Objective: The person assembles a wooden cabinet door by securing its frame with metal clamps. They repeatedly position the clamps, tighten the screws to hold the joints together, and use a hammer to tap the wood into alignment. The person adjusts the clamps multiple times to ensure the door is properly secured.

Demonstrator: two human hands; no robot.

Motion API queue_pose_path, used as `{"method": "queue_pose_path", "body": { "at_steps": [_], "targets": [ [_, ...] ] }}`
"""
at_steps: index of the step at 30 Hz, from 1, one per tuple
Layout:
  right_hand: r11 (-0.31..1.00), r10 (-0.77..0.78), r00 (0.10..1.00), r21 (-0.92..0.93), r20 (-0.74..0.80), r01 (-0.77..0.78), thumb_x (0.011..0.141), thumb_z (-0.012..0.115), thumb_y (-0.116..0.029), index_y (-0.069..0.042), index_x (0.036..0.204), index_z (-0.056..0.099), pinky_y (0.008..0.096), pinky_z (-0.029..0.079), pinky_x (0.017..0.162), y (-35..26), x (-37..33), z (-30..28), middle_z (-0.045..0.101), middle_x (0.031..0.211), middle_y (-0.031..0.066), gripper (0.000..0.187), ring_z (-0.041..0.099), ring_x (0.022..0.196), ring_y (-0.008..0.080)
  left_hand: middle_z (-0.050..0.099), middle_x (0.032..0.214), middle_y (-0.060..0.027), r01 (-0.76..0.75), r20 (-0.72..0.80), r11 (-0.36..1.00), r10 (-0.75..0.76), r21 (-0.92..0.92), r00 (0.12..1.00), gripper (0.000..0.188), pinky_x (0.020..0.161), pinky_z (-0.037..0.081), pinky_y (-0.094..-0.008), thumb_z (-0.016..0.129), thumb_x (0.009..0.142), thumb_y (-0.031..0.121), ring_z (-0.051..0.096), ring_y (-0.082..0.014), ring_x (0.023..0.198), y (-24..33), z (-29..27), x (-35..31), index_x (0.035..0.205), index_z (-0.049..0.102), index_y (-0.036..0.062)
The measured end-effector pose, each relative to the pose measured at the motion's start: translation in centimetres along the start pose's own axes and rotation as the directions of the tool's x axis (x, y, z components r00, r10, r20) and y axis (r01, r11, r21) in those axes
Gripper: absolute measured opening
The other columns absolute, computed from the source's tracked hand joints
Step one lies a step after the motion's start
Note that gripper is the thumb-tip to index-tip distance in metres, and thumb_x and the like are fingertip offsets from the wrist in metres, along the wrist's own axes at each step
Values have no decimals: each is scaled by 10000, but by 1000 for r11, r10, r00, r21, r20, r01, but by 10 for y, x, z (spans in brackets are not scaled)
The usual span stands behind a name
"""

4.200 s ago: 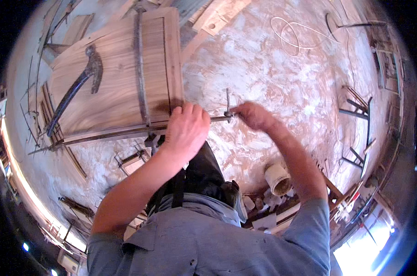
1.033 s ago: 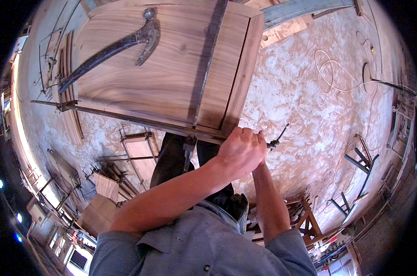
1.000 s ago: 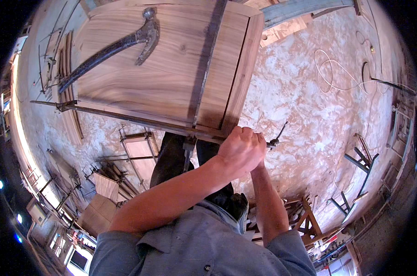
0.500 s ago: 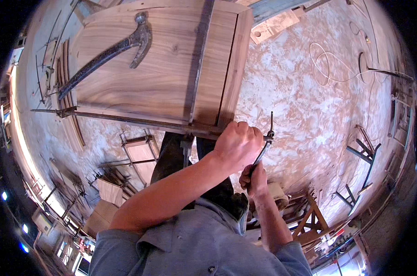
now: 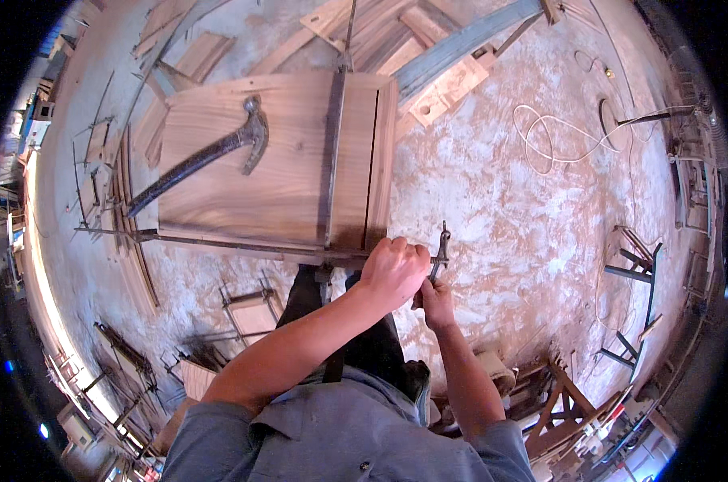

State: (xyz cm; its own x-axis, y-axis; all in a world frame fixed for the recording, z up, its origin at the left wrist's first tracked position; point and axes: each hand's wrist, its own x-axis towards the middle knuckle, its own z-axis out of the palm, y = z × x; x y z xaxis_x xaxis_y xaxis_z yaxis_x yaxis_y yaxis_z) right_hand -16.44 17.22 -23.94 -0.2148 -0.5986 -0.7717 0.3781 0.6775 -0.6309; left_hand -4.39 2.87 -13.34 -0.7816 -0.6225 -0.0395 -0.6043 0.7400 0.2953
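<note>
Bar clamp: lies along the near edge of the wooden panel (image 5: 243, 201), its bar (image 5: 239, 246) reaching past both sides.
Long axis: roughly left to right, dipping slightly rightward; the screw end points right, with the crank handle (image 5: 445, 238) set crosswise to it.
Left grip: the left hand (image 5: 396, 273) is clenched over the bar by the panel's near right corner.
Right grip: the right hand (image 5: 437, 303) curls around the handle's lower arm – partly hidden by the left.
Handling: probably heavy and stiff, hardly fragile; the bare metal could slip a little.
Best hold: likely the bar near the screw to steady it – and the handle's end for leverage.
</note>
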Motion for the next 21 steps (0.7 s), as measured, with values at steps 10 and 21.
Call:
{"method": "queue_pose_path", "body": {
  "at_steps": [10,21],
  "targets": [
    [873,-121,974,-488,-193,11,956,553,-312,-14,889,643,329,396,419,-73,55,-67,547,583,69,318,489,454,154,663,921,-142,-42,-12,956,40,-291,999,340,874,459,-427,728,763,221,608,-299,957,-10,-20,-3,1009,602,23],
    [825,-492,616,-102,-616,557,1002,489,-389,-101,712,447,306,356,422,-142,-68,-70,399,524,14,411,395,439,132,648,1034,-184,353,-217,924,-378,-144,900,356,858,500,-472,645,837,219,617,-361,997,-282,-163,-102,1146,621,45]
  ]
}}
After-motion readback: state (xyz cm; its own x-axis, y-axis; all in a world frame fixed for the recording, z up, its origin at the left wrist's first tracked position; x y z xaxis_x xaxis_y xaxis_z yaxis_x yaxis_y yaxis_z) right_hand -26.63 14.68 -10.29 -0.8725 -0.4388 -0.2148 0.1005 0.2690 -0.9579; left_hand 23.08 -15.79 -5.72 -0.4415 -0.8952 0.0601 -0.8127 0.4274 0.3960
